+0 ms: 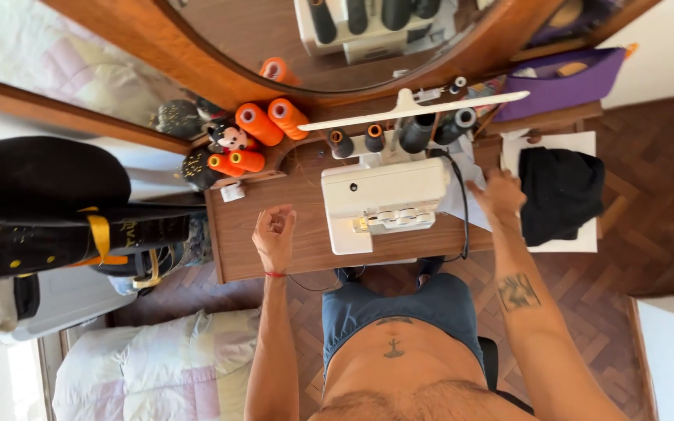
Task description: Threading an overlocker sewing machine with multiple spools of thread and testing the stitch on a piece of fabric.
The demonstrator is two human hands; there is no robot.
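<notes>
I sit at a small wooden table (pixel 243 234) with a white overlock sewing machine (pixel 384 199) on it. My left hand (pixel 274 234) hovers palm up over the bare tabletop left of the machine, fingers loosely curled, holding nothing. My right hand (pixel 499 193) reaches to the right side of the machine, fingers spread, near white fabric or paper (pixel 455 204) by the machine and its black cable (pixel 462 210). Whether it touches anything I cannot tell. Dark thread cones (pixel 419 132) stand behind the machine.
Orange thread cones (pixel 271 121) and a small cartoon mouse figure (pixel 228 139) sit at the table's back left. A black garment (pixel 559 191) lies on a white surface to the right. A purple box (pixel 567 82), a curved mirror frame (pixel 196 62), black clothing (pixel 40 203) and bedding (pixel 165 366) surround.
</notes>
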